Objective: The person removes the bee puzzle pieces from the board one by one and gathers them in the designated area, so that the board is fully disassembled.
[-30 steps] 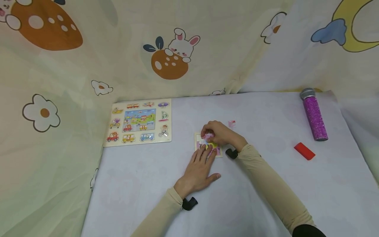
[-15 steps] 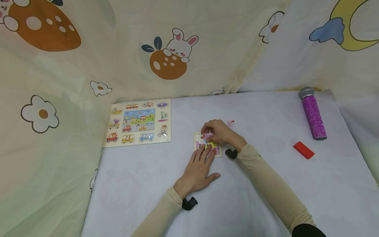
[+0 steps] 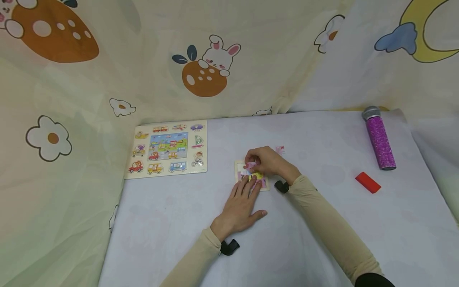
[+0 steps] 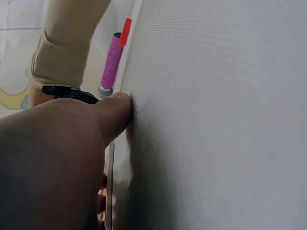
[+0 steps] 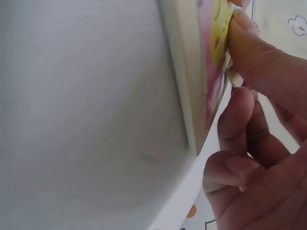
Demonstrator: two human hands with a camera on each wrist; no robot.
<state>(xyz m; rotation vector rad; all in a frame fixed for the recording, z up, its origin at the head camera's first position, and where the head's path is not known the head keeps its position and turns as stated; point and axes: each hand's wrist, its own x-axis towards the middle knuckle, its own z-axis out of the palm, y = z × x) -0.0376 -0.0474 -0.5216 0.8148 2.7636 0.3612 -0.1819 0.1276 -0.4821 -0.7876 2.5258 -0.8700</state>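
A small jigsaw puzzle (image 3: 237,174) in a pale frame lies on the white-covered table, with pink and yellow pieces in it. My left hand (image 3: 238,215) rests over its lower part, fingers straight and spread, thumb out to the side on the cloth. Over the top of the frame my right hand (image 3: 269,161) pinches a pink puzzle piece (image 3: 250,164) between thumb and fingers. The right wrist view shows the frame's raised edge (image 5: 189,91) beside the curled fingers, which partly hide the piece. Another pink puzzle piece (image 3: 280,150) lies just beyond the right hand.
At the back left lies a larger wooden vehicle puzzle board (image 3: 167,149). A glittery purple microphone (image 3: 381,139) and a red block (image 3: 368,182) lie on the right. Behind the table hangs a curtain (image 3: 150,71) printed with rabbits and flowers.
The right hand has shifted very slightly at the top of the frame, still with the pink piece. My left hand stays in place.
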